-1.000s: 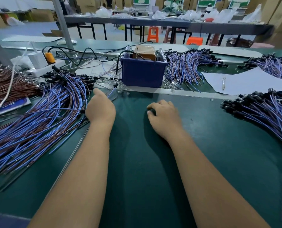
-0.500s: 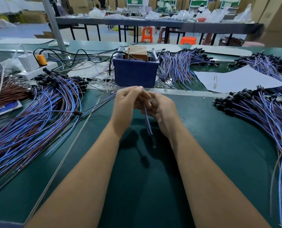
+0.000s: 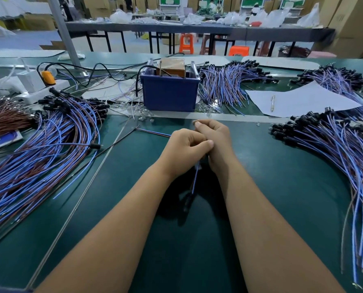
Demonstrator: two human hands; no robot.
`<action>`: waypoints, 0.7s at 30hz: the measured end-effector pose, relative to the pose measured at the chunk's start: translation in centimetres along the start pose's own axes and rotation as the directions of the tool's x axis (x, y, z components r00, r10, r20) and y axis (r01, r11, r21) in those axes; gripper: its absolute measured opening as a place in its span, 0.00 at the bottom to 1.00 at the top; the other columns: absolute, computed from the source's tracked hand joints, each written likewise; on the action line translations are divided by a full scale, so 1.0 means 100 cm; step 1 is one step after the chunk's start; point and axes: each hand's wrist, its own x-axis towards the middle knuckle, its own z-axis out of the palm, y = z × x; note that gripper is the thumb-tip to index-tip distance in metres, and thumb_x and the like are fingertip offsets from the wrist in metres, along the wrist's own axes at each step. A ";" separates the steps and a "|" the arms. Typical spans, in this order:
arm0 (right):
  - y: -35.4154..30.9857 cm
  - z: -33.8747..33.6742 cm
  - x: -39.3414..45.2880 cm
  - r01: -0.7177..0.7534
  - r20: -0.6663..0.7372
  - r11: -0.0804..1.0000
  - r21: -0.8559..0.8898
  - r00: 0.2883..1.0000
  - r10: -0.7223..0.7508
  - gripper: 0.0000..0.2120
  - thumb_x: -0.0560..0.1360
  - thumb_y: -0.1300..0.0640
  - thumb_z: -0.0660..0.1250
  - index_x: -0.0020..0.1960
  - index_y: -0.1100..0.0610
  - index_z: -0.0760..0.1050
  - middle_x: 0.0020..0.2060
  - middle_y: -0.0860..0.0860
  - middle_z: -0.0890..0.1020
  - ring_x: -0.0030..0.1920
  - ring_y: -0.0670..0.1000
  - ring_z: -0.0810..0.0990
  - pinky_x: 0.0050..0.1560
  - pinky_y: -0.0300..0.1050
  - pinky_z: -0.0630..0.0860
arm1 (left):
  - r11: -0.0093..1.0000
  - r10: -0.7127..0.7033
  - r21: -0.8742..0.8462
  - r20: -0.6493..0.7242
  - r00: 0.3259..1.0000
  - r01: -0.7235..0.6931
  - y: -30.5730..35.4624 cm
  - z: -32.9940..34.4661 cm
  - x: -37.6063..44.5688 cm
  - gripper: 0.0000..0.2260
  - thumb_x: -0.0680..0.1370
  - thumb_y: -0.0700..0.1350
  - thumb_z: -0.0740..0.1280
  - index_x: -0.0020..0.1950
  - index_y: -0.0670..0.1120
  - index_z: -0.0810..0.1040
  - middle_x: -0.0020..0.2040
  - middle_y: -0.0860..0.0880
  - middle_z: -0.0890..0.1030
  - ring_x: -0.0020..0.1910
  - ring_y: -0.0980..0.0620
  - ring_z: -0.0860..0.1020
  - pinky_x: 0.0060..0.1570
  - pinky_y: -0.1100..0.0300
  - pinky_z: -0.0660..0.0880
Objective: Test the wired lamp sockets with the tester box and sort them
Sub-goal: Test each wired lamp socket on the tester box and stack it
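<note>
We note both hands together over the green mat (image 3: 261,187), in front of the blue bin (image 3: 169,96). Left hand (image 3: 183,154) and right hand (image 3: 215,140) have fingers curled, pinching one wired socket (image 3: 194,179); its blue lead hangs down between the wrists to a dark, blurred end. The bin holds a brown tester box (image 3: 172,67), with a black cable entering at its left side. Socket bundles lie at left (image 3: 41,157), right (image 3: 333,144) and behind the bin (image 3: 225,85).
</note>
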 end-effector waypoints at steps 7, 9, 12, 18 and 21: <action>-0.002 -0.001 -0.001 -0.018 0.002 0.998 -0.060 1.000 0.018 0.05 0.77 0.63 0.66 0.42 0.58 0.77 0.32 0.53 0.76 0.30 0.50 0.74 0.30 0.39 0.72 | 0.993 0.097 0.075 -0.054 0.994 -0.093 -0.002 0.003 -0.002 0.18 0.73 0.44 0.63 0.29 0.30 0.69 0.26 0.35 0.69 0.29 0.49 0.63 0.30 0.53 0.61; -0.002 -0.001 -0.002 -0.025 0.040 0.997 -0.068 0.999 0.028 0.06 0.77 0.63 0.65 0.42 0.60 0.77 0.30 0.55 0.75 0.30 0.52 0.73 0.30 0.39 0.70 | 0.996 0.083 0.040 -0.061 0.995 -0.081 -0.004 0.002 -0.001 0.18 0.73 0.44 0.63 0.29 0.32 0.71 0.26 0.34 0.69 0.28 0.50 0.64 0.30 0.55 0.61; -0.002 -0.001 -0.004 -0.031 0.068 0.999 0.005 0.997 0.031 0.05 0.77 0.66 0.64 0.46 0.61 0.78 0.33 0.58 0.77 0.31 0.54 0.75 0.28 0.41 0.73 | 0.997 0.010 -0.073 -0.104 0.995 -0.018 -0.010 0.001 0.002 0.16 0.73 0.45 0.62 0.28 0.37 0.74 0.25 0.40 0.72 0.25 0.51 0.69 0.30 0.59 0.65; -0.001 0.000 -0.001 0.065 0.029 0.996 0.061 0.997 -0.067 0.07 0.76 0.67 0.67 0.52 0.57 0.77 0.31 0.52 0.80 0.29 0.44 0.78 0.34 0.37 0.76 | 0.894 -0.419 -0.332 -0.384 0.823 0.300 -0.032 -0.011 0.020 0.14 0.80 0.46 0.62 0.35 0.45 0.78 0.26 0.49 0.77 0.31 0.48 0.76 0.36 0.54 0.75; 0.000 0.002 -0.001 0.065 0.122 0.994 0.089 0.990 -0.076 0.11 0.76 0.67 0.68 0.54 0.55 0.76 0.31 0.50 0.82 0.32 0.45 0.81 0.36 0.38 0.78 | 0.843 -0.466 -0.455 -0.352 0.812 0.287 -0.038 -0.016 0.022 0.11 0.81 0.47 0.63 0.43 0.45 0.80 0.35 0.46 0.80 0.35 0.50 0.79 0.37 0.57 0.79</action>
